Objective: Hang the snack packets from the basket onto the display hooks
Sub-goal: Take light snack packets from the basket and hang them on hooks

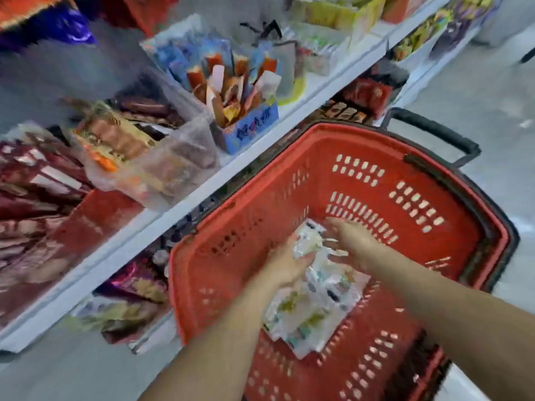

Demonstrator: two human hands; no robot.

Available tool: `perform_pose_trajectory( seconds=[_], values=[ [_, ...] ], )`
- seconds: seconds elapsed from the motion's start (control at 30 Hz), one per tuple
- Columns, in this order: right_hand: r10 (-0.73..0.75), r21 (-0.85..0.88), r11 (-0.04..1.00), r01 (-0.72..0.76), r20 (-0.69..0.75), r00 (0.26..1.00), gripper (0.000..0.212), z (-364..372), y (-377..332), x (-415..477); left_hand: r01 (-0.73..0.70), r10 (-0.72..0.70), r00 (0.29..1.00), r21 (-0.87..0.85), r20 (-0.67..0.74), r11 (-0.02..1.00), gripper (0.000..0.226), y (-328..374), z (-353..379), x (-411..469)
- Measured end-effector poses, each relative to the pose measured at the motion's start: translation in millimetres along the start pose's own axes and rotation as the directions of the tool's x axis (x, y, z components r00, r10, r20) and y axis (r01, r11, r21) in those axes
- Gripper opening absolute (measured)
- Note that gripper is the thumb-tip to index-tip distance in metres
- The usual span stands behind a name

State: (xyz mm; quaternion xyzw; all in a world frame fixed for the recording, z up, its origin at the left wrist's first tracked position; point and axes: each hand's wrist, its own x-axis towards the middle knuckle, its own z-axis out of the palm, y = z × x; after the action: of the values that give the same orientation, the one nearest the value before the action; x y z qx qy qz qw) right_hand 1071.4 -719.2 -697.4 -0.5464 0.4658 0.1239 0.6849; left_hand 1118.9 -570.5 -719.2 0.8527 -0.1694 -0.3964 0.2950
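Reaching into the basket, you have your left hand and right hand together at the far end of the snack packets; the pile runs back toward you between your wrists, right hand spread flat, left grip too blurred to tell

Both bare forearms reach forward and down. The left forearm comes up from the bottom centre and the right forearm from the lower right, converging so the hands lie close together. The left hand turns its palm toward the right one, its fingers against the snack packets; motion blur hides whether they grip. The right hand is palm down just beside it, fingers spread and loosely straight.
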Motion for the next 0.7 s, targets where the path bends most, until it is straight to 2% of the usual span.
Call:
perform_pose_trajectory(
  seconds=[0.1, 0.23, 0.33, 0.47, 0.53, 0.63, 0.7],
  values=[
    [-0.014, -0.112, 0.994, 0.011, -0.023, 1.000, 0.042, -4, 16, 50, -0.076, 0.058, 0.997, 0.371, 0.059, 0.925, 0.070, -22, 23, 63],
    [0.016, -0.206, 0.979, 0.004, 0.094, 0.995, 0.060, 7, 27, 73, -0.074, -0.015, 0.985, 0.499, 0.171, 0.863, 0.098, -42, 50, 109],
    [-0.014, -0.271, 0.961, 0.046, 0.118, 0.993, 0.064, 9, 24, 79, -0.103, -0.063, 0.973, 0.664, 0.221, 0.740, 0.109, -56, 64, 115],
    [0.060, -0.504, 0.863, 0.029, 0.159, 0.985, 0.061, 2, 43, 81, -0.124, -0.027, 0.985, 0.808, 0.170, 0.577, 0.093, -56, 65, 111],
    [0.104, -0.586, 0.810, 0.024, 0.184, 0.977, 0.057, 1, 50, 78, -0.114, -0.011, 0.988, 0.778, 0.153, 0.618, 0.078, -57, 65, 108],
    [0.131, -0.658, 0.752, 0.028, 0.190, 0.973, 0.060, -6, 57, 81, -0.125, 0.076, 0.992, 0.686, 0.101, 0.717, 0.040, -57, 56, 98],
    [0.172, -0.662, 0.749, 0.015, 0.216, 0.961, 0.073, -13, 62, 82, -0.160, 0.124, 0.987, 0.660, 0.101, 0.734, 0.037, -47, 44, 91]
  ],
)
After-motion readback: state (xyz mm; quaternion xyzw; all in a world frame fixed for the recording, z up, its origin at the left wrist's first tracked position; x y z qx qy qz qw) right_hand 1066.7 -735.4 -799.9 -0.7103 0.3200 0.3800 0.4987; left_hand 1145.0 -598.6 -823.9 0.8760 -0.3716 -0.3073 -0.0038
